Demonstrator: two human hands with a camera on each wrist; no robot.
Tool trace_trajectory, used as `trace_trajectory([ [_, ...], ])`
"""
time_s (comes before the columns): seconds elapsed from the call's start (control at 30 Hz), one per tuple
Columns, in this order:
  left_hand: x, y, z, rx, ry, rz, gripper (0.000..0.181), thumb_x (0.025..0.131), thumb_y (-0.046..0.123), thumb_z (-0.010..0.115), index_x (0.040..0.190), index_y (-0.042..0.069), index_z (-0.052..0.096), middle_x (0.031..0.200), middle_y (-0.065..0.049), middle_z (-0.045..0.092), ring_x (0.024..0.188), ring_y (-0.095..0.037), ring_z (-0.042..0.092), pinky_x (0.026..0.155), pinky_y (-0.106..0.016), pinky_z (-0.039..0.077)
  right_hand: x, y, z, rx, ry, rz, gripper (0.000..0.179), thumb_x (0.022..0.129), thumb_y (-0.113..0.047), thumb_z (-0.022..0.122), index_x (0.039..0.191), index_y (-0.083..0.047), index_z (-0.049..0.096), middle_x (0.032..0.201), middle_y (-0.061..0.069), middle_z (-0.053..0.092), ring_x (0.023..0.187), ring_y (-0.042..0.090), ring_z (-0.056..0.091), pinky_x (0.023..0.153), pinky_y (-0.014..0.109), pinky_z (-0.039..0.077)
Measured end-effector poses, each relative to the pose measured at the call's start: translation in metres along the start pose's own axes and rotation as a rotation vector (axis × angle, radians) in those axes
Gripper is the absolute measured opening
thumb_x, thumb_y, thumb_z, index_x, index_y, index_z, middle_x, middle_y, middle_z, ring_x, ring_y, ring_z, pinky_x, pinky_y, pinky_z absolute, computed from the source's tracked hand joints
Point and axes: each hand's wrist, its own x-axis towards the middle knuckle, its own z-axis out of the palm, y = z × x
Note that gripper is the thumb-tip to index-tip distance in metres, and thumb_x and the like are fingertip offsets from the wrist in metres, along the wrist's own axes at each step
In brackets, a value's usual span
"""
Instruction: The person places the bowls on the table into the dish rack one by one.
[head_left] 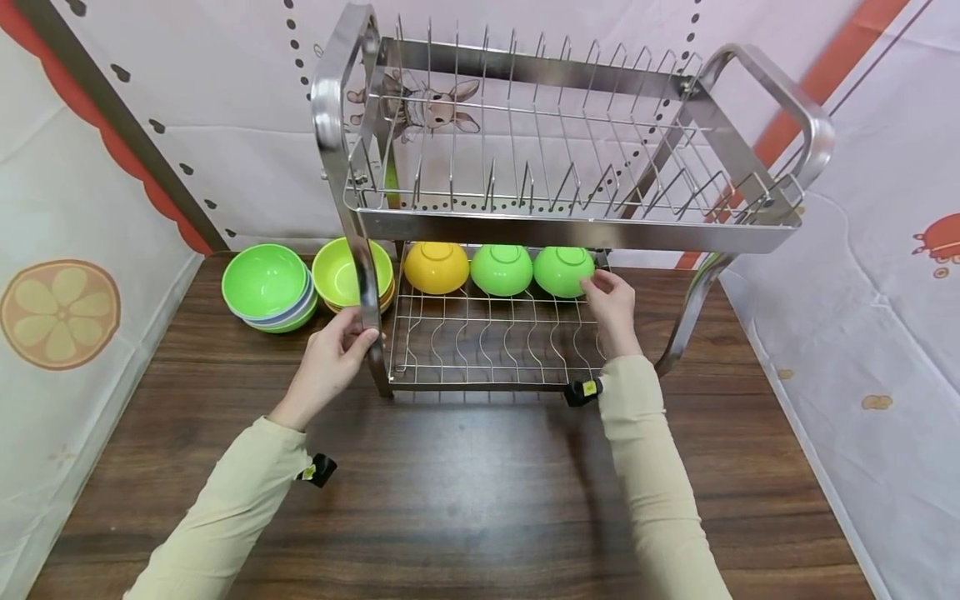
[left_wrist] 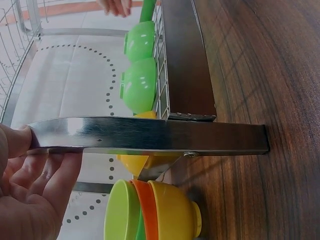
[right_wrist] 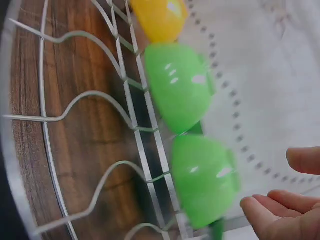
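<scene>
My left hand (head_left: 328, 357) grips the left front leg of a metal dish rack (head_left: 480, 227), thumb on one side and fingers on the other in the left wrist view. On the rack's lower shelf, three bowls sit upside down in a row at the back: an orange bowl (head_left: 435, 271), a green bowl (head_left: 501, 273) and another green bowl (head_left: 558, 273) at the right end. Beside that last bowl is my right hand (head_left: 613, 310). In the right wrist view, its thumb and fingers are spread apart, with nothing between them and the fingertips just off the bowl.
Left of the rack stand two stacks of upright bowls: one topped by a green bowl (head_left: 264, 283), the other by a yellow-green bowl (head_left: 343, 271). The rack's upper wire tier (head_left: 525, 167) overhangs the lower shelf. Printed cloth (head_left: 247, 192) lines the table's back and sides.
</scene>
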Motion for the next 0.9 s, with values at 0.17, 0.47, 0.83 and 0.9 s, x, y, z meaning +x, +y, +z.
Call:
trace_trajectory([
  [0.17, 0.001, -0.001, 0.001, 0.004, -0.005, -0.007, 0.020, 0.090, 0.014, 0.055, 0.107, 0.003, 0.054, 0.087, -0.014, 0.066, 0.059, -0.009, 0.051, 0.050, -0.021, 0.039, -0.037, -0.011, -0.018, -0.040, -0.090, -0.134, 0.041, 0.088, -0.005, 0.054, 0.126, 0.009, 0.046, 0.125, 0.024, 0.050, 0.116, 0.027, 0.048, 0.098, 0.030, 0.038],
  [0.47, 0.001, -0.002, 0.001, -0.005, -0.007, -0.024, 0.023, 0.090, 0.013, 0.055, 0.110, 0.002, 0.054, 0.089, -0.015, 0.066, 0.067, -0.012, 0.058, 0.057, -0.020, 0.044, -0.084, -0.018, -0.060, -0.094, -0.021, -0.399, 0.031, 0.087, -0.003, 0.056, 0.115, 0.010, 0.055, 0.113, 0.023, 0.058, 0.096, 0.009, 0.058, 0.087, 0.016, 0.043],
  [0.83, 0.001, -0.002, 0.001, -0.037, -0.015, -0.036, 0.022, 0.091, 0.012, 0.054, 0.110, 0.003, 0.054, 0.090, -0.014, 0.066, 0.069, -0.008, 0.058, 0.059, -0.019, 0.044, -0.094, -0.014, -0.105, 0.063, 0.158, -0.548, 0.019, 0.083, 0.005, 0.057, 0.101, 0.006, 0.062, 0.087, -0.010, 0.065, 0.079, 0.002, 0.061, 0.070, 0.012, 0.046],
  [0.9, 0.001, -0.001, 0.002, -0.043, -0.019, -0.038, 0.022, 0.091, 0.012, 0.054, 0.111, 0.003, 0.054, 0.090, -0.015, 0.066, 0.071, -0.008, 0.059, 0.060, -0.018, 0.045, -0.091, -0.011, -0.110, 0.052, 0.221, -0.566, 0.019, 0.083, 0.005, 0.057, 0.101, 0.005, 0.062, 0.089, -0.009, 0.063, 0.078, 0.002, 0.060, 0.070, 0.012, 0.045],
])
